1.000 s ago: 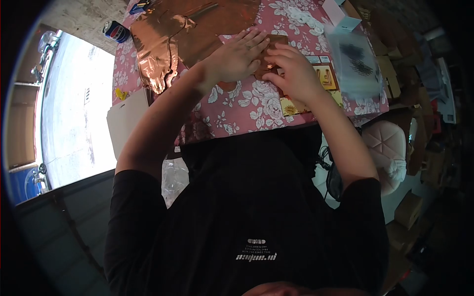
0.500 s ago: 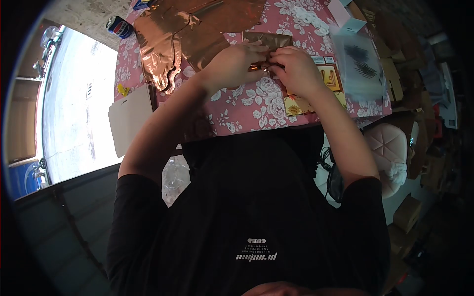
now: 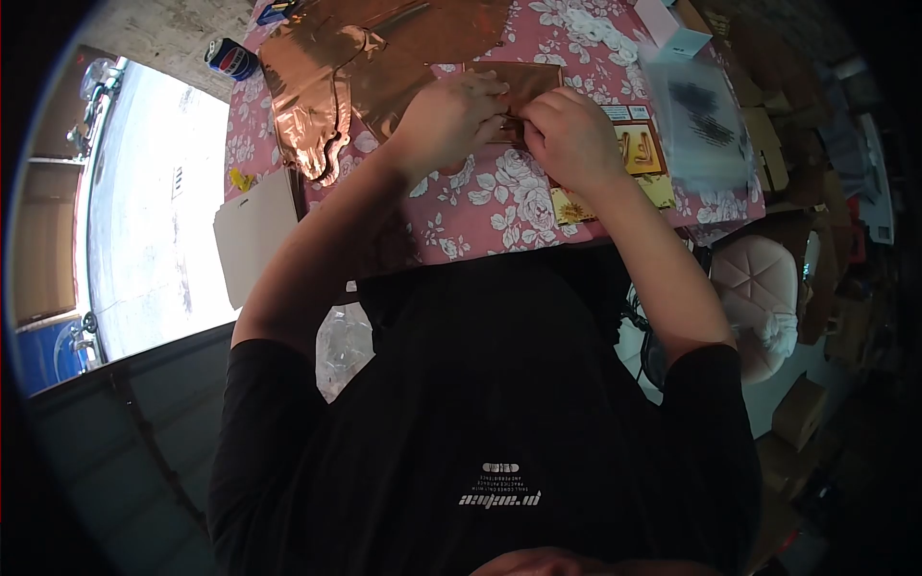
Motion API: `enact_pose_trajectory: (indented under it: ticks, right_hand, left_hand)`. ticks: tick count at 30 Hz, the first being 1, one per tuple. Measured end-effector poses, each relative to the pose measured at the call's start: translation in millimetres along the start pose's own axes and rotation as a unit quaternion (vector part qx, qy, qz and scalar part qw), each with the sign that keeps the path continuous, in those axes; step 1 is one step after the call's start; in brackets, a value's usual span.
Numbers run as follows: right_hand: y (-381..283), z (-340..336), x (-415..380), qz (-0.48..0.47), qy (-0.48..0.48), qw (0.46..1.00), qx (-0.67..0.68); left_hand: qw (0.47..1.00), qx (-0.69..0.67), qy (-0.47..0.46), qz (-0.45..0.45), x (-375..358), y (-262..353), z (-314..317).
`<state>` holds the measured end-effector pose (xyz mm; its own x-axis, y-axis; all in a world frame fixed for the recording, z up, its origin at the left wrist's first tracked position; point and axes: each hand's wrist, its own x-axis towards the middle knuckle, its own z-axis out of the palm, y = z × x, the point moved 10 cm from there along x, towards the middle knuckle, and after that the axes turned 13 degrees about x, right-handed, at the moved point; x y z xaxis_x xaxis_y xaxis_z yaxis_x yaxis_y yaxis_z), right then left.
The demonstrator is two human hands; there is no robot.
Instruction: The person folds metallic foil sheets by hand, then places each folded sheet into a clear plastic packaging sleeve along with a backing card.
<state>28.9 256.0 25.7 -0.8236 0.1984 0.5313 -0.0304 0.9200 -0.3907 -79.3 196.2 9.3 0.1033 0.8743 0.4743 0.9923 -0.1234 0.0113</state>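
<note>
A folded piece of copper-coloured foil (image 3: pixel 533 84), like a flattened foil balloon, lies on the table between my hands. My left hand (image 3: pixel 444 120) rests over its left part, with the fingers and thumb apart against the foil. At its lower right edge, my right hand (image 3: pixel 576 139) has thumb and fingers closed on the foil; the fingertips are partly hidden. Just right of that hand, partly under it, is a printed yellow packet (image 3: pixel 639 149) with gold letter shapes. Larger copper foil sheets (image 3: pixel 307 86) lie spread out at the upper left.
The table has a pink flowered cloth (image 3: pixel 523 206). A blue can (image 3: pixel 230 60) stands at its left edge, near grey-beige cards (image 3: pixel 254 235). To the right are clear plastic bags (image 3: pixel 696 125), a white box (image 3: pixel 672 29) and a padded stool (image 3: pixel 754 288). White ribbon-like material (image 3: pixel 600 36) lies at the back.
My hands have moved slightly apart. My left fingers have spread out over the foil, and more of its folded surface shows between the hands.
</note>
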Motion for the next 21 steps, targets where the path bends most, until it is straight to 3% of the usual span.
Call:
enact_pose_trajectory:
  ticks: [6, 8, 11, 21]
  right_hand:
    - [1.4, 5.0, -2.0, -0.004, -0.027, 1.000, -0.011]
    - [1.1, 7.1, -4.3, -0.004, -0.035, 0.999, -0.002]
    - [-0.3, 7.9, -6.8, 0.000, -0.041, 0.999, 0.010]
    - [-8.5, 3.6, -7.7, 0.012, -0.061, 0.997, 0.040]
  left_hand:
    - [0.999, 0.024, 0.002, 0.035, 0.2, 10.5, -8.8]
    - [0.994, 0.008, -0.106, -0.005, -1.8, 11.7, 0.2]
    - [0.999, 0.005, -0.046, 0.004, -9.3, 16.4, -7.1]
    - [0.999, 0.018, -0.027, -0.038, -24.2, 43.0, -14.0]
